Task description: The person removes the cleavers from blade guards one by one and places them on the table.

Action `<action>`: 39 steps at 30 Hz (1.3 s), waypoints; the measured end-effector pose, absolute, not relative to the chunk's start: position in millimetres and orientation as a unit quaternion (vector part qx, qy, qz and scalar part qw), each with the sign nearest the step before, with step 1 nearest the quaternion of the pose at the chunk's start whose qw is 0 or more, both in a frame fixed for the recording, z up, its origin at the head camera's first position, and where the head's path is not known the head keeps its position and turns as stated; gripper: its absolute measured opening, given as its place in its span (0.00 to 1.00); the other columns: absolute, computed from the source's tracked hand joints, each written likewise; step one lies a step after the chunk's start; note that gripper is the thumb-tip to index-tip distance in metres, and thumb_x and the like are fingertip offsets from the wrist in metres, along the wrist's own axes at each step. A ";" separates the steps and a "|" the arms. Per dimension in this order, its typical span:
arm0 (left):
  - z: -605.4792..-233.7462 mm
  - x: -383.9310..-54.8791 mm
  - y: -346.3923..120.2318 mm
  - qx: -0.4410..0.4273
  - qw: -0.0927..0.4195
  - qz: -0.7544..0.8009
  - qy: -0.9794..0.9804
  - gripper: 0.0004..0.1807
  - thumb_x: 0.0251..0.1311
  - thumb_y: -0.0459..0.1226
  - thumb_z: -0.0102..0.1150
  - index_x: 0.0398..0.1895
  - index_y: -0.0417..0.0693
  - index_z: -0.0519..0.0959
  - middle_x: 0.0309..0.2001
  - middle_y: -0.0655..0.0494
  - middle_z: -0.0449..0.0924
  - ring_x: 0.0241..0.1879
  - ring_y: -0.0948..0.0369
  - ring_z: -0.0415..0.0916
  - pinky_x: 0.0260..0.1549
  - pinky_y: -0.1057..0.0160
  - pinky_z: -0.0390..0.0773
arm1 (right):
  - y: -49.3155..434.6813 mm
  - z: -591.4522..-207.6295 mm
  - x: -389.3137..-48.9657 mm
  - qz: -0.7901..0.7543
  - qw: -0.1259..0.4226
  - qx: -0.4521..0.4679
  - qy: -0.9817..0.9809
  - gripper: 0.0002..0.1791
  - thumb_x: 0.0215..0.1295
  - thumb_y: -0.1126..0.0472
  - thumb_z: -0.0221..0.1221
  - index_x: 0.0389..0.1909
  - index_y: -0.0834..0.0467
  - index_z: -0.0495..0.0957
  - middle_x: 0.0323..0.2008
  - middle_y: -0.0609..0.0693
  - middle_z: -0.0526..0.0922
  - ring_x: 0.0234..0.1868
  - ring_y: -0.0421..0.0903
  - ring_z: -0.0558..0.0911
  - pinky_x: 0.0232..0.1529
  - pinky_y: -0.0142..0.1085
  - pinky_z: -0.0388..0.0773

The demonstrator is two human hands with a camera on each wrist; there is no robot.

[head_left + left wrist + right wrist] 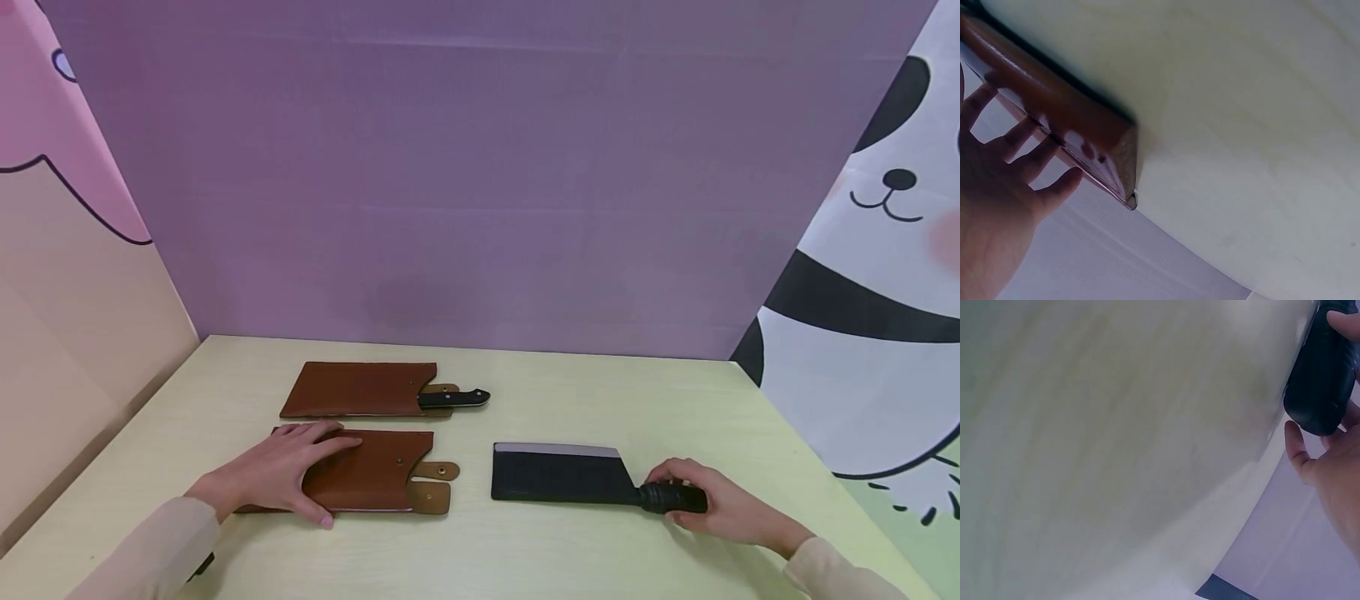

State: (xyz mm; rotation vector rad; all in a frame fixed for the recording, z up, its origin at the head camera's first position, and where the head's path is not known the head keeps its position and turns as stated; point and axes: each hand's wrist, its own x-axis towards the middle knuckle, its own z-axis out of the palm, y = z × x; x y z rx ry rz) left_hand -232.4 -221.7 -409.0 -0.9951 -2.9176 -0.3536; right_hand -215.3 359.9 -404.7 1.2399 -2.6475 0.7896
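Note:
A cleaver (558, 477) with a black blade, pale cutting edge and ridged black handle lies at centre right, its edge facing the back wall. My right hand (697, 504) grips its handle (1319, 375), thumb and fingers on opposite sides. On the left, my left hand (288, 467) rests on the nearer brown leather sheath (375, 475), fingers spread across it and thumb at its front edge. In the left wrist view the fingertips touch the leather (1041, 81). This sheath's strap and tan flap point right, toward the blade.
Behind the nearer sheath lies a second brown leather sheath (360, 387), a black riveted knife handle (457, 399) sticking out of its right end. A small black object (201, 567) shows beside the left sleeve. A purple backdrop (487, 183) rises behind the pale wooden table (600, 400).

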 end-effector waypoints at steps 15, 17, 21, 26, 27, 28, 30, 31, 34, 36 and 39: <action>-407.6 -230.9 -221.2 -0.328 0.011 -0.138 -0.935 0.55 0.29 0.72 0.59 0.65 0.57 0.64 0.64 0.45 0.59 0.63 0.43 0.58 0.55 0.36 0.55 | 362.9 -394.6 -216.3 0.241 0.037 0.384 -0.890 0.23 0.50 0.60 0.67 0.48 0.54 0.72 0.40 0.42 0.77 0.37 0.33 0.74 0.34 0.29 0.69; -407.3 -231.2 -221.5 -0.329 0.011 -0.138 -0.934 0.55 0.29 0.72 0.59 0.65 0.58 0.63 0.65 0.45 0.59 0.63 0.43 0.58 0.55 0.36 0.55 | 361.8 -391.8 -216.3 0.242 0.031 0.378 -0.893 0.23 0.51 0.59 0.66 0.48 0.54 0.72 0.41 0.43 0.77 0.37 0.33 0.73 0.33 0.29 0.68; -405.0 -232.3 -222.5 -0.333 0.007 -0.142 -0.932 0.55 0.30 0.71 0.59 0.66 0.58 0.61 0.65 0.45 0.58 0.64 0.43 0.56 0.55 0.35 0.54 | 358.5 -386.6 -216.0 0.245 0.019 0.370 -0.896 0.22 0.53 0.59 0.65 0.49 0.55 0.71 0.40 0.45 0.77 0.37 0.34 0.74 0.33 0.31 0.67; -399.9 -235.2 -223.1 -0.343 0.016 -0.151 -0.927 0.54 0.32 0.69 0.61 0.66 0.57 0.62 0.64 0.44 0.59 0.62 0.43 0.59 0.54 0.35 0.56 | 353.0 -384.7 -218.7 0.241 0.040 0.369 -0.897 0.21 0.53 0.60 0.65 0.49 0.55 0.71 0.38 0.42 0.77 0.37 0.35 0.74 0.34 0.33 0.67; -398.9 -235.8 -223.1 -0.341 0.016 -0.153 -0.927 0.53 0.32 0.69 0.61 0.66 0.57 0.62 0.64 0.44 0.60 0.62 0.43 0.59 0.54 0.35 0.56 | 351.5 -384.7 -219.8 0.239 0.047 0.369 -0.897 0.21 0.53 0.60 0.65 0.49 0.55 0.72 0.38 0.42 0.77 0.37 0.36 0.74 0.34 0.33 0.67; -398.1 -236.6 -223.1 -0.340 0.018 -0.152 -0.928 0.53 0.33 0.69 0.61 0.66 0.57 0.62 0.64 0.45 0.60 0.62 0.44 0.60 0.54 0.35 0.56 | 349.7 -384.6 -221.0 0.238 0.051 0.368 -0.897 0.21 0.53 0.59 0.65 0.49 0.54 0.71 0.38 0.41 0.77 0.37 0.36 0.74 0.34 0.33 0.68; -396.7 -238.4 -223.1 -0.333 0.018 -0.151 -0.931 0.53 0.34 0.69 0.60 0.66 0.57 0.62 0.63 0.47 0.60 0.61 0.46 0.60 0.55 0.36 0.56 | 345.8 -383.8 -223.4 0.237 0.054 0.369 -0.897 0.21 0.53 0.60 0.65 0.49 0.55 0.71 0.39 0.42 0.76 0.37 0.37 0.74 0.35 0.33 0.68; -395.8 -239.4 -223.2 -0.330 0.017 -0.152 -0.931 0.52 0.34 0.69 0.60 0.66 0.56 0.62 0.63 0.47 0.61 0.61 0.46 0.61 0.55 0.36 0.56 | 343.6 -383.3 -224.4 0.238 0.054 0.367 -0.898 0.21 0.53 0.59 0.65 0.49 0.55 0.71 0.39 0.42 0.76 0.37 0.37 0.74 0.35 0.33 0.68; -392.9 -242.0 -223.6 -0.324 0.017 -0.153 -0.934 0.52 0.36 0.69 0.60 0.66 0.55 0.62 0.63 0.48 0.61 0.61 0.48 0.61 0.54 0.35 0.57 | 336.4 -381.8 -227.4 0.245 0.050 0.366 -0.896 0.22 0.53 0.59 0.65 0.49 0.56 0.71 0.40 0.44 0.76 0.38 0.37 0.74 0.36 0.33 0.69; -391.4 -243.8 -224.1 -0.320 0.020 -0.153 -0.935 0.51 0.37 0.68 0.60 0.66 0.55 0.62 0.63 0.49 0.61 0.61 0.48 0.61 0.53 0.35 0.58 | 330.5 -380.6 -229.4 0.250 0.047 0.368 -0.894 0.21 0.54 0.59 0.64 0.49 0.55 0.71 0.40 0.46 0.76 0.39 0.38 0.74 0.36 0.34 0.70; -389.2 -246.0 -224.7 -0.320 0.030 -0.149 -0.935 0.50 0.39 0.66 0.61 0.66 0.54 0.62 0.62 0.48 0.62 0.60 0.48 0.62 0.52 0.35 0.59 | 321.8 -381.7 -234.3 0.253 0.043 0.371 -0.893 0.20 0.55 0.59 0.63 0.49 0.55 0.70 0.41 0.45 0.76 0.39 0.40 0.74 0.36 0.34 0.71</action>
